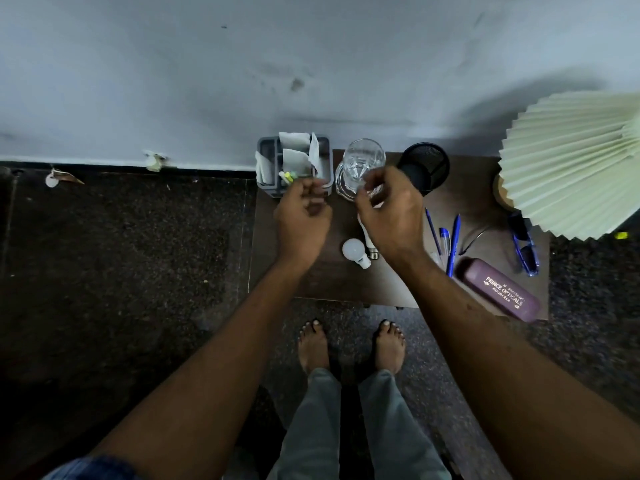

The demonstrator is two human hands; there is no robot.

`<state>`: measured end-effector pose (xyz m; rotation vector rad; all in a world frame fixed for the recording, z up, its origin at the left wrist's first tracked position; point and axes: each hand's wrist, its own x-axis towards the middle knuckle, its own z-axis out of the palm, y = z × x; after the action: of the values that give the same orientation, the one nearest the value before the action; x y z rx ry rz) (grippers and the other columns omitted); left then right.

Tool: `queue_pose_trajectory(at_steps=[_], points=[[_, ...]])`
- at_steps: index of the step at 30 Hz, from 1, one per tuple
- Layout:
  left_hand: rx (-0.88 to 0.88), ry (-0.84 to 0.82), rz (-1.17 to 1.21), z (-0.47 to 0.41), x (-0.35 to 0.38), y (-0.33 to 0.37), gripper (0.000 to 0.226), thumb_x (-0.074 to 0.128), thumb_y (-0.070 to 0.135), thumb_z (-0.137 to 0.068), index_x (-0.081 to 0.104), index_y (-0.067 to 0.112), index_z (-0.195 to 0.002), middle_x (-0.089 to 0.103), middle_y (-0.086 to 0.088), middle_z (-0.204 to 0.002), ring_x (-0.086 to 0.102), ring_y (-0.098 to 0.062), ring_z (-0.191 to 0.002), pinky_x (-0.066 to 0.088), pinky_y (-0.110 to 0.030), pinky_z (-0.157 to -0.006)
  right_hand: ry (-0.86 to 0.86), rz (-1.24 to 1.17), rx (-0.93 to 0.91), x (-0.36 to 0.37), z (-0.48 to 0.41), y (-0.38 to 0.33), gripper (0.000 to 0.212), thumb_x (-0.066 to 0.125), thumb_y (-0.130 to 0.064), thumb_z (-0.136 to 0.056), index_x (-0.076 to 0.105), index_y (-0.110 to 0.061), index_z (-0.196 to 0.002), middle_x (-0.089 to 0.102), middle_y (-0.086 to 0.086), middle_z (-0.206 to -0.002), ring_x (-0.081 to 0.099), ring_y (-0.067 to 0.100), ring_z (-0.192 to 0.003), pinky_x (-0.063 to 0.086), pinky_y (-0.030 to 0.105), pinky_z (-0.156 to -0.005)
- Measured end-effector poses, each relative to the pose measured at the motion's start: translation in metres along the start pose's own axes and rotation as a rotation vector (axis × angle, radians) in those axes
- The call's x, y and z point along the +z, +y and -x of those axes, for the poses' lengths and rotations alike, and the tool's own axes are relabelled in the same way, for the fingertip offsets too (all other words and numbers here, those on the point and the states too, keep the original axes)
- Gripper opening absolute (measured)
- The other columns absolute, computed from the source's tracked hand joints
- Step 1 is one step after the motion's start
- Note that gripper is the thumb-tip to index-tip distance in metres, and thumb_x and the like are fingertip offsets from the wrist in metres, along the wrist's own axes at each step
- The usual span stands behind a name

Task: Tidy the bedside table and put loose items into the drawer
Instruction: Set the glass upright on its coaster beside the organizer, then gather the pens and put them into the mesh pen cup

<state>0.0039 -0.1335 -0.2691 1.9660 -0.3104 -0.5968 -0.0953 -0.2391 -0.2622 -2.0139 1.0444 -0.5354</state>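
Purple case (498, 289) — blue pens (453, 245), pleated cream lampshade (571, 164).

pale stained wall (207, 81) behind; dark speckled floor (121, 254); paper scraps (59, 177) along skirting; pleated lampshade (571, 161) right.

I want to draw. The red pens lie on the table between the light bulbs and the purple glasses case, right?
No, the pens are blue, not red. The head view shows them on the table between the light bulbs and the purple glasses case.

head view, steeply down over bedside table (346, 282)
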Motion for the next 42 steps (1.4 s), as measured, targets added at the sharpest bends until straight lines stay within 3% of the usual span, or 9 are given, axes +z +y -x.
queue_pose_trajectory(at_steps=[3, 6, 10, 15, 28, 31, 35, 39, 42], points=[[-0.197, 0.169, 0.102, 0.005, -0.008, -0.014, 0.032, 0.066, -0.002, -0.084, 0.062, 0.011, -0.112, 0.068, -0.002, -0.102, 0.065, -0.011, -0.088, 0.049, -0.019, -0.075, -0.186, -0.092, 0.104, 0.017, 0.011, -0.007, 0.025, 0.071, -0.019, -0.089, 0.067, -0.016, -0.114, 0.071, -0.007, -0.102, 0.064, -0.001, -0.079, 0.057, 0.024, -0.073], [-0.370, 0.313, 0.196, 0.000, -0.019, -0.019, 0.049, 0.068, 0.000, -0.084, 0.052, 0.012, -0.129, 0.063, -0.004, -0.113, 0.061, -0.015, -0.098, 0.049, -0.016, -0.074, -0.403, -0.138, 0.245, 0.038, 0.017, -0.013, 0.060, 0.076, -0.022, -0.084, 0.054, -0.015, -0.140, 0.067, 0.000, -0.128, 0.062, 0.008, -0.106, 0.050, 0.025, -0.092], [-0.391, 0.202, 0.226, -0.015, -0.033, -0.020, 0.073, 0.068, -0.006, -0.082, 0.040, 0.014, -0.146, 0.063, -0.006, -0.133, 0.062, -0.018, -0.116, 0.053, -0.033, -0.099, -0.482, -0.150, 0.312, 0.059, 0.012, -0.019, 0.076, 0.077, -0.023, -0.079, 0.043, -0.018, -0.147, 0.059, 0.005, -0.141, 0.057, 0.022, -0.129, 0.047, 0.039, -0.110], [-0.390, 0.102, 0.178, -0.031, -0.042, -0.019, 0.069, 0.067, -0.006, -0.081, 0.044, 0.010, -0.145, 0.065, -0.009, -0.131, 0.064, -0.022, -0.119, 0.052, -0.043, -0.104, -0.425, -0.188, 0.364, 0.070, 0.006, -0.021, 0.085, 0.076, -0.030, -0.074, 0.036, -0.022, -0.150, 0.056, 0.000, -0.144, 0.053, 0.020, -0.133, 0.045, 0.043, -0.112], [-0.383, 0.171, 0.208, -0.033, -0.041, -0.028, 0.071, 0.067, -0.005, -0.081, 0.042, 0.008, -0.145, 0.063, -0.005, -0.130, 0.062, -0.015, -0.111, 0.052, -0.026, -0.093, -0.405, -0.198, 0.420, 0.070, 0.011, -0.016, 0.068, 0.075, -0.024, -0.078, 0.046, -0.018, -0.140, 0.063, 0.002, -0.132, 0.063, 0.023, -0.118, 0.054, 0.045, -0.101], [-0.390, 0.309, 0.190, -0.018, -0.033, -0.028, 0.054, 0.068, -0.001, -0.079, 0.050, 0.013, -0.127, 0.063, -0.001, -0.114, 0.063, -0.015, -0.099, 0.052, -0.030, -0.087, -0.368, -0.186, 0.420, 0.063, 0.019, -0.014, 0.063, 0.074, -0.024, -0.080, 0.050, -0.020, -0.139, 0.060, -0.012, -0.117, 0.062, 0.013, -0.108, 0.053, 0.030, -0.092], [-0.347, 0.325, 0.153, 0.007, -0.010, -0.024, 0.046, 0.067, 0.001, -0.082, 0.053, 0.011, -0.124, 0.064, -0.011, -0.117, 0.063, -0.020, -0.103, 0.052, -0.026, -0.085, -0.338, -0.236, 0.462, 0.044, 0.030, -0.007, 0.051, 0.072, -0.016, -0.085, 0.058, -0.017, -0.134, 0.066, -0.016, -0.105, 0.066, 0.010, -0.101, 0.050, 0.010, -0.077], [-0.312, 0.246, 0.184, 0.030, 0.021, -0.013, 0.032, 0.064, -0.001, -0.083, 0.057, 0.015, -0.110, 0.063, -0.002, -0.100, 0.060, -0.011, -0.087, 0.046, -0.008, -0.068, -0.267, -0.251, 0.461, 0.019, 0.037, 0.002, 0.035, 0.071, -0.015, -0.087, 0.066, -0.017, -0.122, 0.071, -0.006, -0.106, 0.067, 0.010, -0.100, 0.057, 0.034, -0.092], [-0.295, 0.148, 0.205, 0.045, 0.044, -0.007, 0.024, 0.062, 0.002, -0.085, 0.060, 0.021, -0.099, 0.064, 0.004, -0.092, 0.062, -0.007, -0.079, 0.049, -0.009, -0.062, -0.198, -0.278, 0.468, 0.000, 0.038, 0.010, 0.023, 0.070, -0.017, -0.088, 0.069, -0.015, -0.110, 0.072, -0.003, -0.096, 0.071, 0.014, -0.089, 0.060, 0.040, -0.083]])
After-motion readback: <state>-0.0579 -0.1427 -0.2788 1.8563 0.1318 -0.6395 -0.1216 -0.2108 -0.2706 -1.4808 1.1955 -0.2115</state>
